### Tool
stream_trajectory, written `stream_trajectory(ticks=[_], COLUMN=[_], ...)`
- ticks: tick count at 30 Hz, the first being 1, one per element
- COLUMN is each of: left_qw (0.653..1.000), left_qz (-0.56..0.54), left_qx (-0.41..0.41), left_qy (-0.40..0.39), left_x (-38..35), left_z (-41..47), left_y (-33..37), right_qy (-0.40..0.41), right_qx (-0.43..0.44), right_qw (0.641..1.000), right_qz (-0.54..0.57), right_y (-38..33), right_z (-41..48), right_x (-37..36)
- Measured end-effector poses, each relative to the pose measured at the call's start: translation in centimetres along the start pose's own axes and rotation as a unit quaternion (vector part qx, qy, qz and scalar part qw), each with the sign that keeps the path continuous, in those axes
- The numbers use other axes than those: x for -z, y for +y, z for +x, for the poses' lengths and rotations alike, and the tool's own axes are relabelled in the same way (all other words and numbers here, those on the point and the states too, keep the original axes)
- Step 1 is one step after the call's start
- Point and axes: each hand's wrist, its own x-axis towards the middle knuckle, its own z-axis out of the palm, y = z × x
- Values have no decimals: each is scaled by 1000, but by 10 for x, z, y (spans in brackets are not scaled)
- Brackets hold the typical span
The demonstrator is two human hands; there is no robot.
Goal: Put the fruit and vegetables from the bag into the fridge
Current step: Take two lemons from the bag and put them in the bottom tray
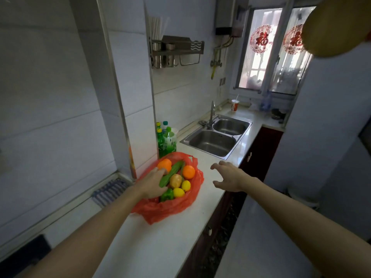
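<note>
Left hand (152, 184) is reaching into the open red plastic bag (160, 212), back of hand up, fingers fairly straight and loosely together. Fingertips touch the lower edge of the orange bell pepper (165, 164) and lie on the near end of the cucumber (173, 173). Nothing looks clasped or lifted; the thumb side is hidden under the hand, so no closed hold is visible.

Right hand (228, 177) hovers over the counter (160, 247) to the right of the bag, apart from it. Fingers are spread wide and slightly bent, thumb out, palm down. It holds nothing and touches nothing.

The bag sits on the white counter near the tiled wall corner, mouth folded open with all the produce still inside. Orange pepper is at the far left and the cucumber runs diagonally through the middle. An orange (188, 171) is at the far right with a potato (175, 180) in the centre beside the cucumber. Two lemons (186, 185) lie at the near right, and a green pepper (167, 194) is at the near edge, touching the left hand's wrist side.

Green bottles (166, 141) stand just behind the bag against the wall. A double steel sink (212, 143) lies farther along the counter
</note>
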Motion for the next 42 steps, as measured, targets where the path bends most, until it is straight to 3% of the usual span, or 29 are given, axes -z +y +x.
stream_trajectory(ticks=[19, 42], left_qw=[997, 991], left_qz=[-13, -11], left_qx=[65, 106], left_qy=[-33, -85], left_x=[-73, -128], left_z=[77, 152], left_y=[-2, -47], right_qy=[-97, -138], right_qx=[72, 121], right_qw=[992, 972], right_qz=[32, 149], right_y=[81, 85], right_z=[84, 173], right_x=[-57, -139])
